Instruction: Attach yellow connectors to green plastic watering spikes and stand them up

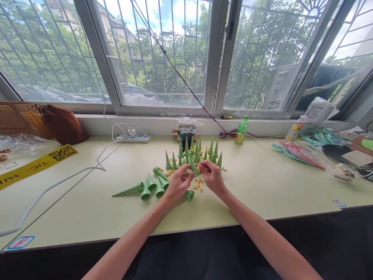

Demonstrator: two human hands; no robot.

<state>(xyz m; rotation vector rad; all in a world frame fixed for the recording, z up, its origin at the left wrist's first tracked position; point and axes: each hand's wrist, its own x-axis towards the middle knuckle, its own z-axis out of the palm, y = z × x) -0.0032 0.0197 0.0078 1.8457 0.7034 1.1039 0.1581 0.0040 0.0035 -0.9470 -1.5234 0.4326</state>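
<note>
My left hand (180,182) is closed around a green plant watering spike (191,161), its tip pointing up and a little left. Against the side of that spike, my right hand (212,177) pinches a small yellow valve (198,170), partly hidden by the fingers. Several yellow valves (200,182) lie loose on the table just below my hands. Behind the hands, several green spikes (180,149) stand upright in a group, some with yellow valves at their sides. To the left, several more green spikes (145,191) lie or stand loosely; one green spike (190,195) shows partly from under my left hand.
A small box (187,134) with clear plastic stands behind the spikes. At the back are a power strip (140,138) with a white cable and a green bottle (241,130). Brown bag (62,125) at left; pink and teal packets (301,153) at right. Windows rise behind the table (262,186).
</note>
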